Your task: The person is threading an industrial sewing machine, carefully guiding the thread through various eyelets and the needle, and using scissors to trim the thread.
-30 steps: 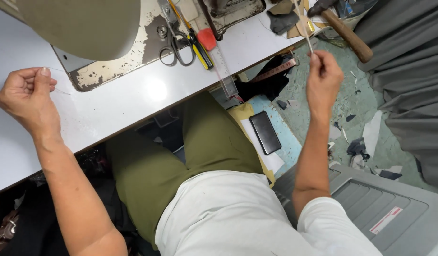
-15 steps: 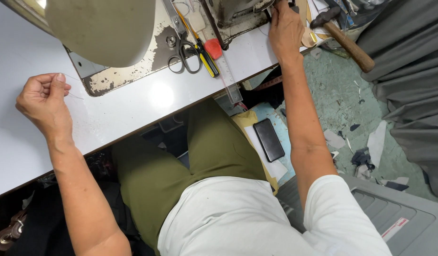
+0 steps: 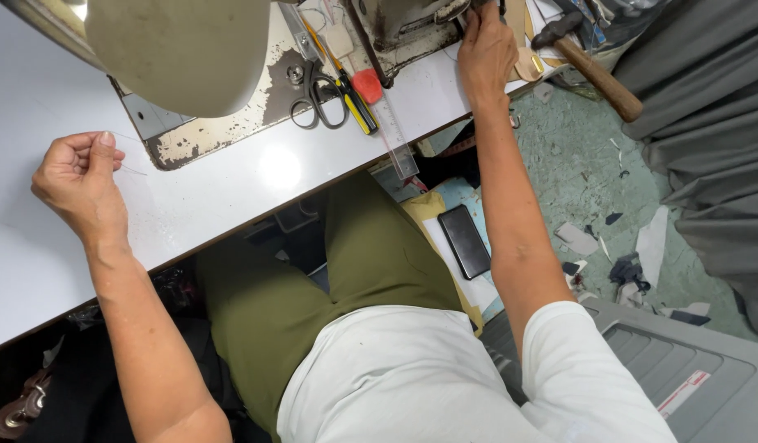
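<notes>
My left hand rests over the white table at the left, its fingers pinched on a thin pale thread. My right hand reaches up to the far right end of the sewing machine, with its fingers curled on a part at the machine's edge. What it grips is hidden at the top of the view. Between the hands lie scissors, a yellow-and-black tool, a red piece and a clear ruler.
A worn metal machine bed and a large beige cover fill the table's far side. A hammer lies at the right. A dark phone sits beside my thigh. Grey cloth and scraps cover the green floor.
My right hand has moved left from the open air beside the table to the sewing machine's end and settled there. My left hand keeps the thread pinched, roughly where it was.
</notes>
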